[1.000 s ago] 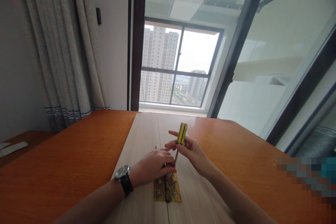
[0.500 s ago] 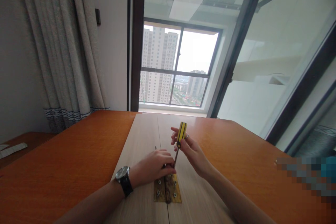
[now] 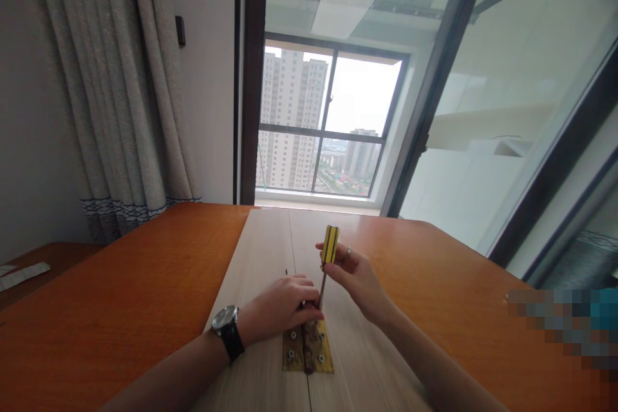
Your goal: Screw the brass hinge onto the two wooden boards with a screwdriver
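Observation:
A brass hinge [image 3: 318,351] with several screws lies across the seam between two pale wooden boards [image 3: 261,251]. My left hand [image 3: 294,299], with a watch [image 3: 226,322] on its wrist, rests over the hinge's far end. Its fingers are curled near the screwdriver's lower shaft; what they pinch is hidden. My right hand [image 3: 355,273] holds the yellow and black handle of a screwdriver [image 3: 330,244] between thumb and fingers. The screwdriver stands nearly upright, its tip hidden beside my left fingertips.
The boards lie on an orange-brown table [image 3: 145,290]. A small dark pointed item [image 3: 286,271] is beyond my left hand. Grey curtains [image 3: 116,77] hang at the left, a window [image 3: 323,122] is ahead, and a white strip [image 3: 24,275] lies far left.
The screwdriver's handle has shifted slightly left and stands more upright. My right fingers have closed further around it. My left hand has stayed in place.

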Tool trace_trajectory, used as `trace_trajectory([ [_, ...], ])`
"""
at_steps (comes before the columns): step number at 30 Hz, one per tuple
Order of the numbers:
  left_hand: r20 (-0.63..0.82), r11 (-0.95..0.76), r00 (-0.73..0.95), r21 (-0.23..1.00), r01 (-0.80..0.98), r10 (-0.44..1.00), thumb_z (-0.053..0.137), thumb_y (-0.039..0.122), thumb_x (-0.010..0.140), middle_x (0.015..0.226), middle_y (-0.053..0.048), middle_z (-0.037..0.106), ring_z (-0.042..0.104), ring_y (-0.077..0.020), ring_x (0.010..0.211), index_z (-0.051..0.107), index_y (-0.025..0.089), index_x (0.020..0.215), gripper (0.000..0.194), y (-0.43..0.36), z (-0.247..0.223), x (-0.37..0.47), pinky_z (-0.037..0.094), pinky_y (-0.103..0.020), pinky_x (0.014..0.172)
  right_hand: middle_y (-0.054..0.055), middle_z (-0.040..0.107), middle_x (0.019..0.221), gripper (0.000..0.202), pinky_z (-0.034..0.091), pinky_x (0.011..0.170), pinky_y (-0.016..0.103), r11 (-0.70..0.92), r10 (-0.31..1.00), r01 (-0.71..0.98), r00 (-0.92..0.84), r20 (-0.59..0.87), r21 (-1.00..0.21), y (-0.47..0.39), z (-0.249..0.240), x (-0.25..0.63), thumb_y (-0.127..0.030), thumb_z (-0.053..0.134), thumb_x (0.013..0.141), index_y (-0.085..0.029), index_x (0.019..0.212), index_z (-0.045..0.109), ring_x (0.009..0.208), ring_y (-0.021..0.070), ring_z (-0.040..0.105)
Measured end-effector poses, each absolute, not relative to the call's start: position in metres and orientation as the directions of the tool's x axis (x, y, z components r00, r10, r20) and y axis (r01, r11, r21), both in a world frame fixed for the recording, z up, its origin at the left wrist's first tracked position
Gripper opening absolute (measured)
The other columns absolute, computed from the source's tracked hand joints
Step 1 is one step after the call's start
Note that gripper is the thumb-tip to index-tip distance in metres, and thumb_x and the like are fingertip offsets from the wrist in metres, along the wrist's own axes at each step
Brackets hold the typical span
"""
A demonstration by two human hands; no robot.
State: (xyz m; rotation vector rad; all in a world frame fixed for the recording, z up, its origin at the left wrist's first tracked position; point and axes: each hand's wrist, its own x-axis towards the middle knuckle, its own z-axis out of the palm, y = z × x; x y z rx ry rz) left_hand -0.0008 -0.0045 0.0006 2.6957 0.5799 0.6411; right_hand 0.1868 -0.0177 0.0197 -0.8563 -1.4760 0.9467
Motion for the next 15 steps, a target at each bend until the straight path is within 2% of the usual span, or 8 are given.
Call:
trace_trajectory([
  [5, 0.353, -0.876, 0.825, 0.37, 0.31, 0.441, 0.062, 0.031, 0.091, 0.081, -0.002, 0.061, 0.056, -0.016, 0.08, 0.058, 0.017, 0.075, 0.022, -0.0045, 0.0009, -0.0006, 0.042, -0.025, 0.071, 0.001, 0.065, 0.08, 0.037, 0.046, 0.067, 0.029, 0.395, 0.909, -0.034, -0.133, 0.396, -0.918, -0.0175, 0.016, 0.1867, -0.029, 0.085, 0.064, -0.02, 0.099, 0.075, 0.071, 0.0153, 0.053],
  [9, 0.363, -0.874, 0.816, 0.369, 0.316, 0.449, 0.064, 0.029, 0.09, 0.079, -0.001, 0.06, 0.055, -0.0157, 0.079, 0.056, 0.017, 0.074, 0.022, -0.0051, 0.0012, -0.0003, 0.041, -0.025, 0.07, 0.001, 0.067, 0.08, 0.036, 0.048, 0.069, 0.03, 0.384, 0.912, -0.063, -0.132, 0.389, -0.921, -0.0179, 0.017, 0.1854, -0.028, 0.085, 0.065, -0.021, 0.099, 0.075, 0.073, 0.0158, 0.056],
  [15, 0.353, -0.864, 0.811, 0.375, 0.335, 0.467, 0.063, 0.032, 0.091, 0.081, -0.001, 0.061, 0.056, -0.0163, 0.08, 0.055, 0.017, 0.077, 0.021, -0.0056, -0.0003, -0.0005, 0.042, -0.026, 0.073, 0.006, 0.073, 0.087, 0.041, 0.051, 0.079, 0.036, 0.362, 0.891, -0.146, -0.236, 0.388, -0.92, -0.0193, 0.0203, 0.187, -0.033, 0.08, 0.075, -0.02, 0.112, 0.068, 0.079, 0.0193, 0.064],
])
